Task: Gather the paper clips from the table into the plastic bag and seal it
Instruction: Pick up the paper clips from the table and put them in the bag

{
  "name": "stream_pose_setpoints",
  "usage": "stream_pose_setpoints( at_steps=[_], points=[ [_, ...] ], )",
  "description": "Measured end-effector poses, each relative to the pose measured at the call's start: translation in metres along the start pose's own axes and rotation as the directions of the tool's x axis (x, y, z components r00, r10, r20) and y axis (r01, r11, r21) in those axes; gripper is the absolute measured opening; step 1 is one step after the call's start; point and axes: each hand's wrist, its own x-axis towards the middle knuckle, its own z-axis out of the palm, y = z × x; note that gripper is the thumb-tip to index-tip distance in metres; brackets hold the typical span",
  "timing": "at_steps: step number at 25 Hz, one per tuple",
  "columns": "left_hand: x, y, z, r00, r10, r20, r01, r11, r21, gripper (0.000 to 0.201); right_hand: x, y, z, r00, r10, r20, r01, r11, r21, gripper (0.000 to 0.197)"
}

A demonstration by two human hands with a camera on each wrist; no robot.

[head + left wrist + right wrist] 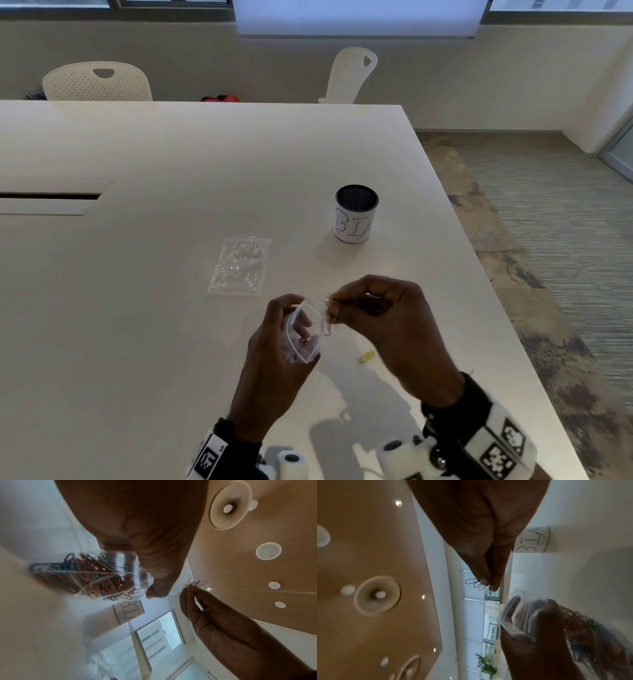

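Note:
My left hand [274, 342] grips a small clear plastic bag [303, 329] above the table, with its mouth held open. Many coloured paper clips [89, 577] lie packed inside the bag [120, 574]. My right hand [373, 315] pinches a few paper clips [476, 584] between thumb and fingertips, right at the bag's mouth [513, 607]. One yellow paper clip [366, 357] lies on the white table [137, 308], just right of the bag.
A second clear bag [240, 265] lies flat on the table beyond my hands. A black mesh cup [355, 214] with a white label marked "BIN" stands further back right. The table's right edge [479, 274] runs close by my right hand. Two white chairs [97, 82] stand behind.

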Motion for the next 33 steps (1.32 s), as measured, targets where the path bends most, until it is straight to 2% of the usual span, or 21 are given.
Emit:
stream_pose_setpoints(
  at_steps=[2, 5, 10, 14, 16, 19, 23, 25, 27, 30, 33],
  points=[
    [0.000, 0.000, 0.000, 1.000, -0.008, -0.001, 0.008, 1.000, 0.016, 0.059, 0.000, 0.006, 0.015, 0.992, -0.124, 0.031, 0.128, 0.968, -0.215, 0.014],
    [0.000, -0.003, 0.001, 0.999, -0.032, -0.001, 0.032, 0.999, 0.021, 0.061, -0.002, 0.016, 0.025, 0.958, -0.233, 0.166, 0.283, 0.853, -0.438, 0.016],
    [-0.001, -0.003, 0.000, 0.999, -0.036, -0.009, 0.036, 0.999, 0.010, 0.059, -0.005, 0.013, 0.021, 0.929, -0.270, 0.255, 0.366, 0.779, -0.508, 0.018],
    [-0.001, -0.001, 0.000, 1.000, -0.005, -0.012, 0.005, 1.000, -0.011, 0.054, 0.003, 0.005, 0.004, 0.945, -0.273, 0.182, 0.328, 0.778, -0.536, 0.015],
    [-0.002, -0.002, 0.000, 1.000, -0.010, -0.020, 0.010, 1.000, -0.029, 0.054, 0.009, 0.007, -0.019, 0.962, -0.248, 0.116, 0.268, 0.767, -0.583, 0.015],
    [-0.002, -0.003, 0.001, 1.000, -0.012, -0.015, 0.011, 0.999, -0.040, 0.056, 0.010, 0.021, -0.057, 0.990, -0.100, 0.099, 0.140, 0.661, -0.737, 0.011],
    [0.000, -0.004, 0.002, 1.000, -0.009, -0.014, 0.008, 0.999, -0.044, 0.057, -0.003, 0.043, -0.072, 0.971, 0.178, 0.158, 0.069, 0.425, -0.902, 0.044],
    [0.000, -0.005, 0.003, 1.000, -0.008, -0.012, 0.007, 0.999, -0.045, 0.057, -0.009, 0.052, -0.067, 0.954, 0.239, 0.183, 0.086, 0.368, -0.926, 0.050],
    [0.000, -0.005, 0.004, 1.000, -0.004, -0.005, 0.004, 0.999, -0.041, 0.058, -0.013, 0.062, -0.057, 0.951, 0.221, 0.218, 0.124, 0.375, -0.919, 0.040],
    [0.000, -0.005, 0.004, 1.000, -0.002, -0.001, 0.002, 0.999, -0.035, 0.058, -0.013, 0.070, -0.045, 0.954, 0.159, 0.253, 0.158, 0.452, -0.878, 0.014],
    [0.000, -0.004, 0.003, 1.000, 0.007, 0.000, -0.007, 1.000, -0.026, 0.057, -0.012, 0.069, -0.037, 0.946, 0.174, 0.272, 0.178, 0.421, -0.890, 0.010]
  ],
)
